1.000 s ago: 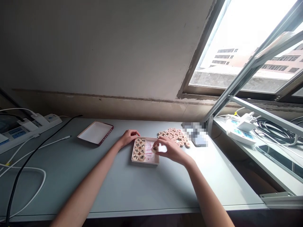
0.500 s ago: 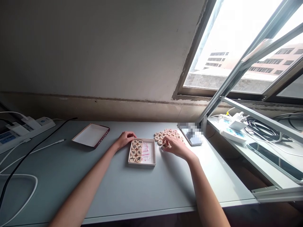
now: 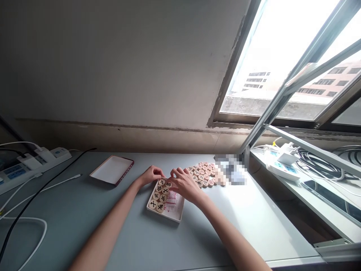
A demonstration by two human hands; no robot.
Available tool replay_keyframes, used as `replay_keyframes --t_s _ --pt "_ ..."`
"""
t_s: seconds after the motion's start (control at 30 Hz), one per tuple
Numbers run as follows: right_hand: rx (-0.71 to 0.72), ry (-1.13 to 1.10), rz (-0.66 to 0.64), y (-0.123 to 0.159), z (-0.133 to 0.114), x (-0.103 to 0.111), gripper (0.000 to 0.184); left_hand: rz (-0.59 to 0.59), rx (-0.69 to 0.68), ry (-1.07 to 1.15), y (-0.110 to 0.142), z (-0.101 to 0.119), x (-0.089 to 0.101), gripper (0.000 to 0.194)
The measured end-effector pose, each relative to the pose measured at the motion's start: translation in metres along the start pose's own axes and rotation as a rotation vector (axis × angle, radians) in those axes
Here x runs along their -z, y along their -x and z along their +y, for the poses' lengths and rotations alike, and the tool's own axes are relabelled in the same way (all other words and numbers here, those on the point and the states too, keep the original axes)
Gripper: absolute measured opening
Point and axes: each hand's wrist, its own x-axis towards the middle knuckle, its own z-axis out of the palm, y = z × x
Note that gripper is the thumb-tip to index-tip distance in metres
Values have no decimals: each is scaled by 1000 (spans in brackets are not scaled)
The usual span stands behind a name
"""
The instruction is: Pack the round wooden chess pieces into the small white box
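A shallow white box [image 3: 174,216] sits slightly turned on the desk, with Chinese chess pieces [image 3: 163,198] in two columns along its left side and pink scribbles on its bare floor. My left hand [image 3: 152,175] is closed at the box's far left corner, its fingertips on the rim. My right hand [image 3: 184,184] reaches over the far right part of the box with curled fingers, covering that corner. Whatever its fingertips hold, if anything, is hidden. To the right of the box, several loose pieces [image 3: 201,172] with red or black characters lie in a cluster.
A box lid [image 3: 113,169] lies inside up at the left. Power strips [image 3: 36,162] and cables [image 3: 47,175] occupy the far left. Behind the loose pieces is a blurred-out object [image 3: 232,169]. A metal-framed shelf [image 3: 282,88] with cables and a phone stands at the right.
My right hand has moved left from the loose pieces to over the box. The box is now turned a little, and my view has shifted slightly.
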Motion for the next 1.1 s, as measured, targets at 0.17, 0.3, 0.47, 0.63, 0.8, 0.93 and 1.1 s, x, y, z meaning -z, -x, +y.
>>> replay_keyframes --t_s 0.17,0.3,0.47,0.63,0.8,0.93,1.1 --pt "-89 -112 47 6 15 4 28 28 -30 -27 0 1 -1 23" --pt "-257 -103 182 9 28 -4 22 29 -23 -23 0 0 -2 20" --pt "-404 -19 146 14 48 -7 21 31 -4 -20 1 -1 -2 17" --pt "-426 -173 43 41 71 23 25 30 1 -9 1 -1 -3 16" --pt "-470 -408 -241 60 83 31 24 40 23 -1 3 2 -4 14" --pt "-483 -402 -254 60 81 33 18 30 25 14 3 3 -4 14" --pt "-488 -325 -221 61 78 41 40 20 28 1 2 1 -3 15"
